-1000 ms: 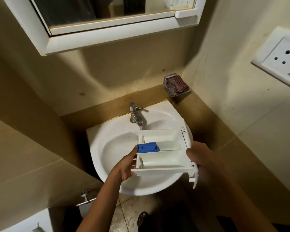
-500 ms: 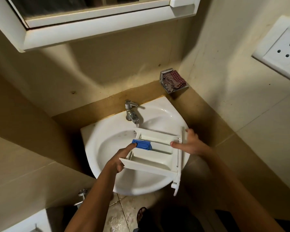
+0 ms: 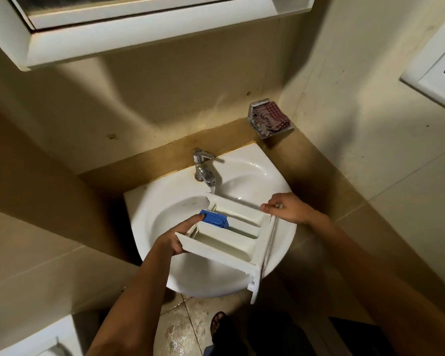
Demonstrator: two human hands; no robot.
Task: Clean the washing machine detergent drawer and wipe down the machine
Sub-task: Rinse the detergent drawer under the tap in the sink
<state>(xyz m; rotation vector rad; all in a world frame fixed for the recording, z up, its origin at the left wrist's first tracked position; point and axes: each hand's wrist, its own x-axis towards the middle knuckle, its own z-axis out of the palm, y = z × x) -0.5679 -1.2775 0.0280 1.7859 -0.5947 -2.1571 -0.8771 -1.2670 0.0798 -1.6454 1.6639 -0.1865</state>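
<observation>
A white plastic detergent drawer point(image 3: 231, 237) with several compartments and a blue insert point(image 3: 216, 219) is held tilted over the white corner sink point(image 3: 244, 176), just under the chrome tap point(image 3: 203, 168). My left hand point(image 3: 176, 236) grips the drawer's near left end, its thumb lying on the blue insert. My right hand point(image 3: 287, 208) pinches the far right corner by the drawer's front panel point(image 3: 261, 260), which points down toward me.
A checked cloth point(image 3: 271, 116) lies in a metal soap dish on the wall right of the tap. A mirror cabinet point(image 3: 144, 29) overhangs above. A wall socket point(image 3: 439, 73) is at the right. The floor tiles point(image 3: 188, 327) below look wet; a sandalled foot shows there.
The drawer has swung from level to slanted, its left end nearer the tap. My right hand shifted from the front panel's side to the far right corner.
</observation>
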